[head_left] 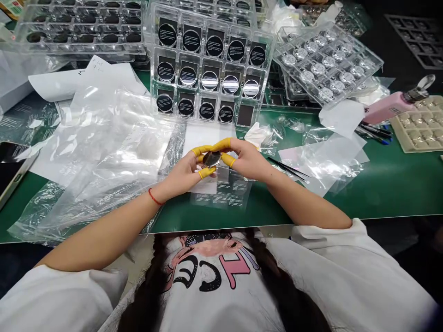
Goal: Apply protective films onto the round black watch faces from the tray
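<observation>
Between my hands is a round dark disc (212,159) with a shiny rim, held above the green table. My left hand (188,169) grips its left side, with yellow finger cots on the thumb and fingers. On the disc's right edge, the yellow-covered thumb and forefinger of my right hand (244,157) are closed. Beneath lie white paper (199,133) and a clear sheet printed with white text (224,196). Behind my hands a clear tray (212,62) leans upright; round black discs with text fill most of its pockets, and the bottom right pocket shows only a dark square.
Crumpled plastic bags (114,143) cover the left side. Stacked trays stand at the back left (83,27) and a tilted clear tray (328,64) at the back right. Black tweezers (289,168), a pink bottle (389,106), pens (375,131) and a beige tray (420,124) lie to the right.
</observation>
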A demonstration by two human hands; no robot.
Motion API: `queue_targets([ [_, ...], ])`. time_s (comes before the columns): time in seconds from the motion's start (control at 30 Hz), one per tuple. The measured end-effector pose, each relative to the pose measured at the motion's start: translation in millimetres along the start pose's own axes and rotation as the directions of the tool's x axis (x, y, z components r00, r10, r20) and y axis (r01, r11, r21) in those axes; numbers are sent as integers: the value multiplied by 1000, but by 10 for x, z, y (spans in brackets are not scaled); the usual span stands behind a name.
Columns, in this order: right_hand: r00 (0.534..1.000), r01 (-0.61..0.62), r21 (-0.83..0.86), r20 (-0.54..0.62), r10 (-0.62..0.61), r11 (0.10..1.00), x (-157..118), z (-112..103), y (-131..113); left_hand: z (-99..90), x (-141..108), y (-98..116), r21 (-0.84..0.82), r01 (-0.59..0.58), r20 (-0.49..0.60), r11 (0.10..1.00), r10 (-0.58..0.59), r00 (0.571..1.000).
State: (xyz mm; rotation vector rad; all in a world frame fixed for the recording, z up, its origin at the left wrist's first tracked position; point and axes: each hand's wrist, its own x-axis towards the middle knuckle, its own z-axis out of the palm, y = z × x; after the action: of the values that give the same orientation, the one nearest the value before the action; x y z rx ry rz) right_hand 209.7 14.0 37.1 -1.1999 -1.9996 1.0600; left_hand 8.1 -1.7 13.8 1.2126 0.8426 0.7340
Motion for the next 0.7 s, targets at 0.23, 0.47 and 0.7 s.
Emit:
queue_targets([
  [0.23, 950, -309, 332, 153, 272, 891, 48, 9, -24, 18, -48, 89, -83, 232, 114, 969, -222, 968],
  [0.47, 892, -451, 402, 240, 383, 797, 59, -23, -43, 12, -43, 105, -313, 334, 182, 889, -289, 940],
  [0.7, 946, -315, 391, 209, 250, 865, 28, 12, -32, -7, -62, 75, -280, 310, 247, 909, -243, 938],
])
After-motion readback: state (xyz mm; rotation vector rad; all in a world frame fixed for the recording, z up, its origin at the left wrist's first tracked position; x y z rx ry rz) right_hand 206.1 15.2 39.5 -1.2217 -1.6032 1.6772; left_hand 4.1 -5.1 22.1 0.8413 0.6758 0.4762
